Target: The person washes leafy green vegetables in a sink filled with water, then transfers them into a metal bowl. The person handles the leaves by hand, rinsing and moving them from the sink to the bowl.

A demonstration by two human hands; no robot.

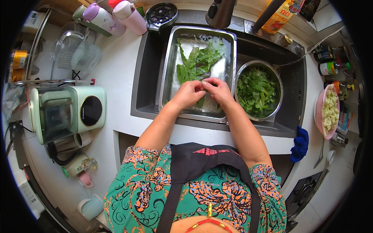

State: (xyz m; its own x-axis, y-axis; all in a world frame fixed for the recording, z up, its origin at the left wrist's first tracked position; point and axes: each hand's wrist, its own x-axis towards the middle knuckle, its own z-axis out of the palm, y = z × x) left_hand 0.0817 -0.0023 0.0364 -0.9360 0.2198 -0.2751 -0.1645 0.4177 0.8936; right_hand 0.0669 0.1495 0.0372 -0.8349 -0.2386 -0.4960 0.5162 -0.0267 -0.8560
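Leafy greens lie in water in a rectangular stainless steel tray, which sits across the left part of a dark sink. Over the near half of this tray, my left hand and my right hand meet at the fingertips. Each has its thumb and fingers pinched together at the near end of the leaves. A small bit of green shows between them, too small to tell whether both hands grip it. To the right, a round metal colander or bowl holds torn green leaves.
The sink's dark rim surrounds both vessels, with a faucet at the back. A pale green appliance stands left, bottles back left. At right are a pink basket of cauliflower pieces and a blue cloth on the counter edge.
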